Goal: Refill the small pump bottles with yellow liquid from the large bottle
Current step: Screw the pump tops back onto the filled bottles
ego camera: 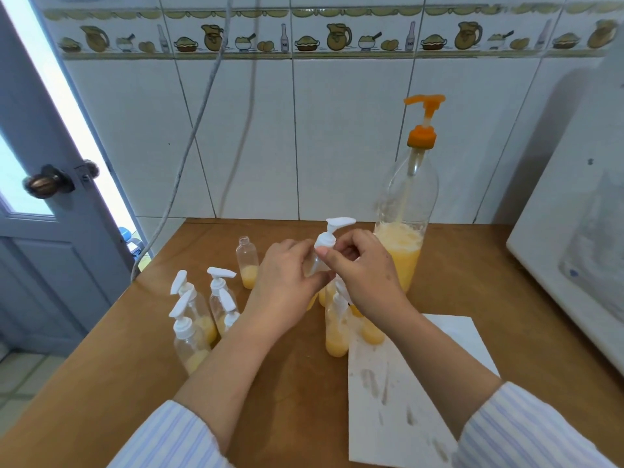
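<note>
Both hands hold one small pump bottle (319,261) up over the middle of the table (472,298): the left hand (287,285) is wrapped round its clear body, and the right hand (364,268) pinches the white collar just under the pump head (339,222).

The large bottle (407,211) stands at the far right of the table, just beyond the right hand, with an orange pump (423,119) on top and yellow liquid filling its lower part. I count four capped small bottles (202,312) clustered near the left edge, each with some yellow at the bottom. One open bottle (247,263) without a pump stands farther back. More bottles (337,329) sit under the hands, partly hidden, so I cannot count them.

The table is brown wood, with a smudged white sheet of paper (405,383) lying near the right forearm. White tiles with a jug border (304,35) cover the far wall. A grey door (50,231) with a round knob (42,184) is on the left, and a white appliance (580,231) on the right.

Both forearms reach forward from striped sleeves (169,434), wrists angled inward toward each other.
</note>
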